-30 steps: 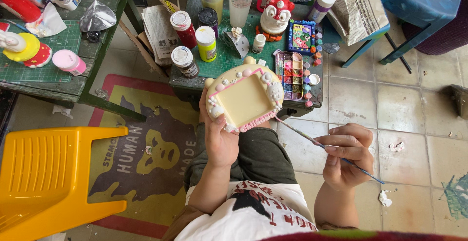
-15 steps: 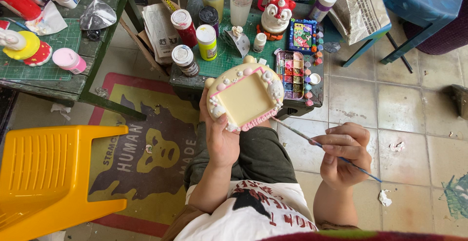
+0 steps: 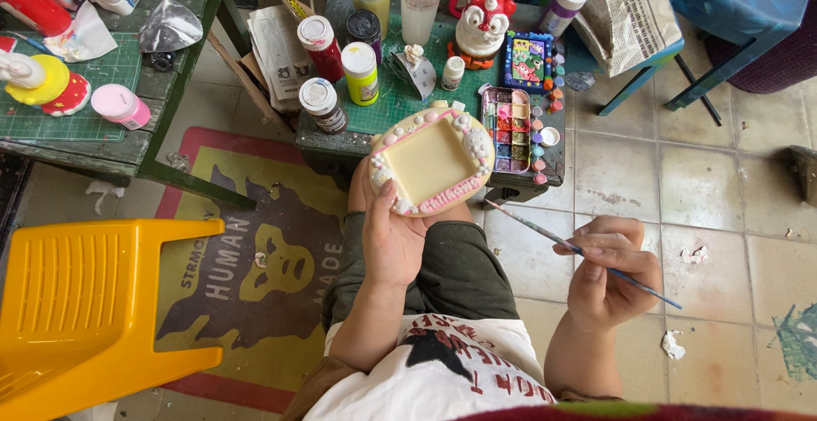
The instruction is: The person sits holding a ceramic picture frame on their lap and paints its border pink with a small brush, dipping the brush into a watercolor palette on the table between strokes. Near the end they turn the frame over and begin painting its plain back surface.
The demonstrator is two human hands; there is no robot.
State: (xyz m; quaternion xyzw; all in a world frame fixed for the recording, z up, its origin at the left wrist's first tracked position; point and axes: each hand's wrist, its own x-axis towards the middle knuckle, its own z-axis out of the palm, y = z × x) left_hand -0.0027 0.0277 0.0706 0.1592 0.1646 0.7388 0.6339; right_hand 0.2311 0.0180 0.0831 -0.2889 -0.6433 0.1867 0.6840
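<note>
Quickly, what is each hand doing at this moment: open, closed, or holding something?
Left hand: closed on the cream plaster frame, gripping its lower left edge.
Right hand: closed on a thin paintbrush, the tip pointing toward the frame.

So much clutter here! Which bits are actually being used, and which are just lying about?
In use:
left hand holding cream ceramic frame with pink trim
right hand holding thin paintbrush
watercolour palette box

Lying about:
yellow plastic chair
folded newspaper
pink-capped paint bottle
</note>
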